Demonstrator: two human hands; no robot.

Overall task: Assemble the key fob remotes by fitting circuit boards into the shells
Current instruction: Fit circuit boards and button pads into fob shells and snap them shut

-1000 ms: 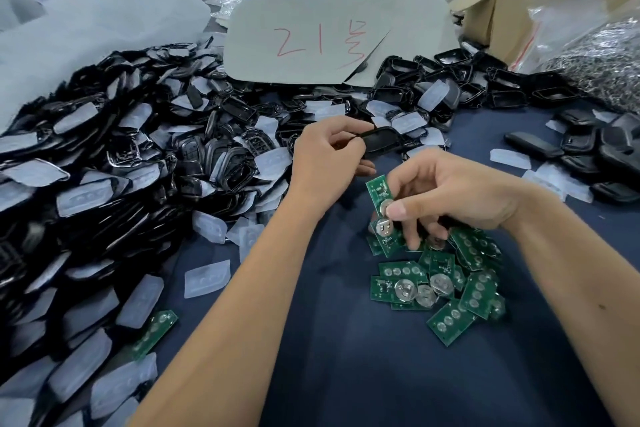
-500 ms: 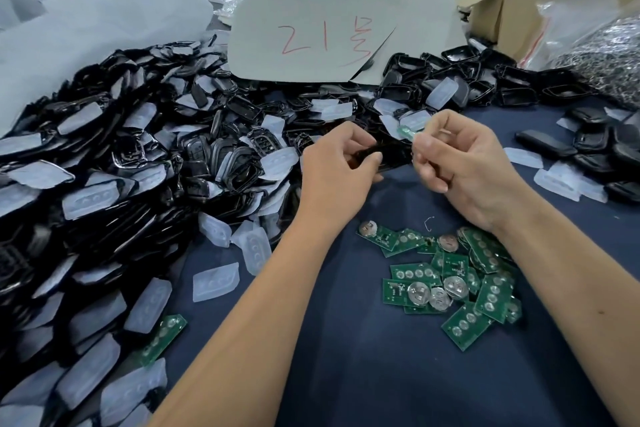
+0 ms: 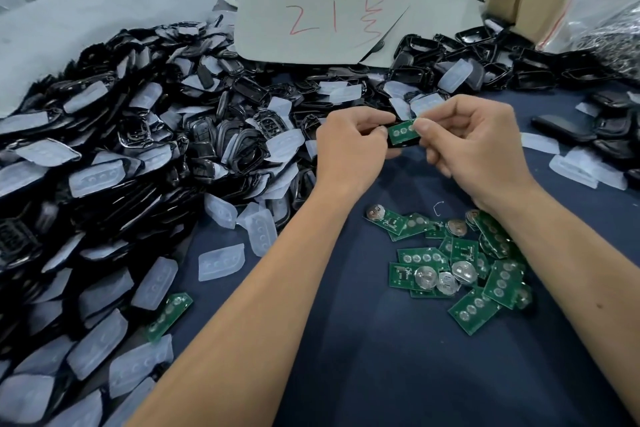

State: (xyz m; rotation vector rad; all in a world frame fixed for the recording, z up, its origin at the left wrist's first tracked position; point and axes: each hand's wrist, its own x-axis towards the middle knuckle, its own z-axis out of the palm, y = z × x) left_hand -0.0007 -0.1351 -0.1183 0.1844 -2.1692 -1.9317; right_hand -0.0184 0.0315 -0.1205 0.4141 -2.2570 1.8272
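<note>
Head camera looks forward, down over table [image 3: 346,374].

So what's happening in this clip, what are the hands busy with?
A person is assembling key fobs at a table. The left hand grips a black shell, and the right hand pinches a green circuit board and lays it onto that shell; whether it is fully seated cannot be told. A loose pile of circuit boards lies below the hands, and a big heap of black shells lies to the left.
</note>
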